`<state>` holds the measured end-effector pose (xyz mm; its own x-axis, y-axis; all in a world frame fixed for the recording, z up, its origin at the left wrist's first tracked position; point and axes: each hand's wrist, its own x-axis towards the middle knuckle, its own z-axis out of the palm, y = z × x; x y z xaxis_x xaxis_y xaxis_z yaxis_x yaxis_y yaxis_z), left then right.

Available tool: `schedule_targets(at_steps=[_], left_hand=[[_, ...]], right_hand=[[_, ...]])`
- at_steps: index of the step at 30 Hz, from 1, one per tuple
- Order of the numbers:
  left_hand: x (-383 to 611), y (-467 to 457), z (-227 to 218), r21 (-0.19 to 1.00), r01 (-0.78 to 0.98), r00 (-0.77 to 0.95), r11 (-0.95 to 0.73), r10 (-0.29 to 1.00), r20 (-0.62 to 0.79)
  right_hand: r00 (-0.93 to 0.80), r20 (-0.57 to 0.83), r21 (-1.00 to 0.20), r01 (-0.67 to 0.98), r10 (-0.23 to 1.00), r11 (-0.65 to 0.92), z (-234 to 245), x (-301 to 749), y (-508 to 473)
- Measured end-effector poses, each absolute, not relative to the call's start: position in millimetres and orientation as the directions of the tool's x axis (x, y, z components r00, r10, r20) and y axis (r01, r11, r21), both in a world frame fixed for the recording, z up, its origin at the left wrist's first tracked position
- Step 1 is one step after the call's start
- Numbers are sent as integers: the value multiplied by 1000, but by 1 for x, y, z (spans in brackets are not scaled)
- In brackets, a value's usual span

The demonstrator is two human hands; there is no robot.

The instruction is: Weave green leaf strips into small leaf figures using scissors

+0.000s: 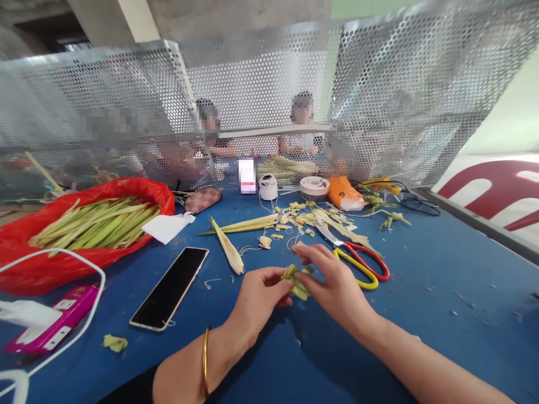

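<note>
Both my hands meet over the blue table (442,292) near its middle. My left hand (256,300), with a gold bangle on the wrist, pinches one side of a small folded green leaf piece (297,280). My right hand (334,283) grips the other side of the same piece, fingers curled over it. Scissors (357,261) with red and yellow handles lie just right of my right hand. A folded pale leaf strip (229,252) lies just beyond my left hand.
A red bag of green leaf strips (90,224) sits at left. A black phone (170,286), a pink device with white cable (54,322), thread spool (268,187), tape roll (314,186), orange packet (345,193) and leaf scraps (307,216) lie around. A perforated metal screen (261,90) stands behind, people beyond it.
</note>
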<state>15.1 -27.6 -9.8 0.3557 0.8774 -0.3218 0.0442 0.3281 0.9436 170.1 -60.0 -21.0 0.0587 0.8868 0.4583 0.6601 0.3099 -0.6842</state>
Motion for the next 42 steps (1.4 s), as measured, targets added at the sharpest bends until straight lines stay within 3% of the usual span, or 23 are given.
schedule_targets(at_steps=[3,5,10,15,17,20,23,25,27,28,30,32,33,39,42], left_hand=[[14,-27,-10,950,91,409,300,858,-311],[13,-26,-10,953,96,437,287,849,-299],[10,-27,-8,969,91,489,230,837,-244],[8,-27,-12,978,117,562,172,801,-208],[8,-27,-12,982,119,580,149,792,-191],[9,-27,-10,985,136,572,106,804,-165],[9,-25,-7,983,131,544,128,819,-180],[8,-21,-6,972,85,506,217,832,-230],[6,-16,-5,943,15,450,332,840,-303],[5,-13,-5,922,-27,424,387,840,-340],[2,-8,-5,877,-115,381,466,836,-395],[0,-5,-6,836,-186,360,515,828,-430],[0,-4,-6,824,-205,354,529,825,-441],[6,-10,-5,869,-124,326,480,847,-421],[9,-14,-5,908,-77,337,411,868,-364]], right_hand=[[-254,550,-374,777,796,507,-13,175,-60],[-309,564,-318,774,766,547,-10,176,-60],[-281,439,-568,649,854,506,-9,178,-58],[-308,282,-715,564,909,413,-4,179,-59],[-261,209,-825,470,942,313,-4,177,-60],[-185,24,-981,185,982,59,-6,171,-61],[-139,-150,-986,-53,979,-159,-11,169,-59],[13,-71,-997,-13,997,-71,-12,173,-56],[154,189,-967,202,970,157,-11,182,-53],[155,332,-903,337,930,266,-10,187,-52],[-14,518,-705,559,855,436,-8,196,-51],[-200,555,-559,629,808,540,-6,200,-52],[-241,547,-555,614,802,562,-6,200,-54],[-175,510,-756,375,842,536,-9,184,-60],[-68,436,-858,269,897,437,-10,176,-62]])
